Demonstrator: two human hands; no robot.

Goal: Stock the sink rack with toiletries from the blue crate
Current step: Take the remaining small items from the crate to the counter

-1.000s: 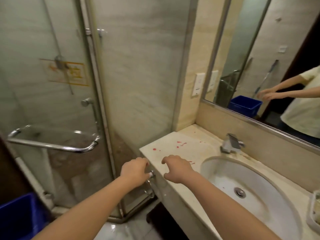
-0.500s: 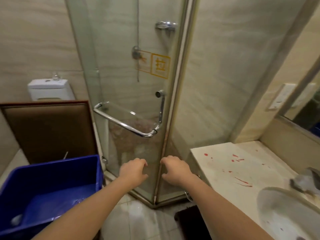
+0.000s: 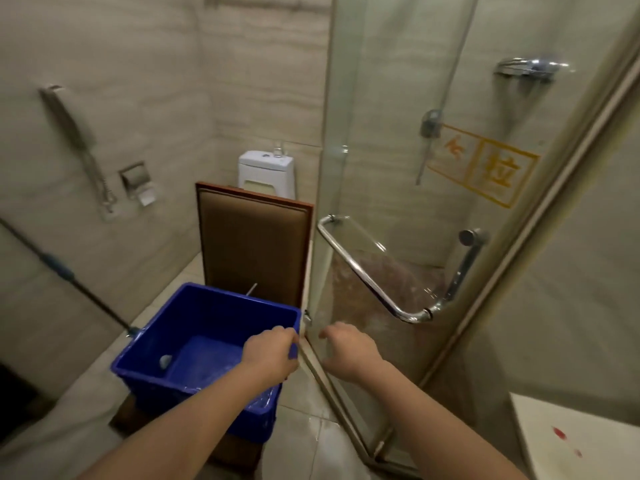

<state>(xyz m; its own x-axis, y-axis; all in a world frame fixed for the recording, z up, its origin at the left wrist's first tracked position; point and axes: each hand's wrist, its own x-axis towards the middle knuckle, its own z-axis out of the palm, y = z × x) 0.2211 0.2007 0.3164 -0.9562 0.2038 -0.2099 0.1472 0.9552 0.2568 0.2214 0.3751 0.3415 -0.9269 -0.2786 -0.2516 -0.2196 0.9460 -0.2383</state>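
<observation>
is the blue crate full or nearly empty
Nearly empty: the blue crate shows mostly bare floor, with one small grey item by its left wall and some clear plastic; the left hand hides one corner.

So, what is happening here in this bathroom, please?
A person is reaching toward a blue crate that stands on the floor beside the glass shower door. The left hand is over the crate's near right corner; the right hand hovers just past it, in front of the glass. Both hands are empty, fingers loosely curled. The crate looks almost empty: only one small grey item shows near its left wall. A corner of the sink counter shows at the lower right.
</observation>
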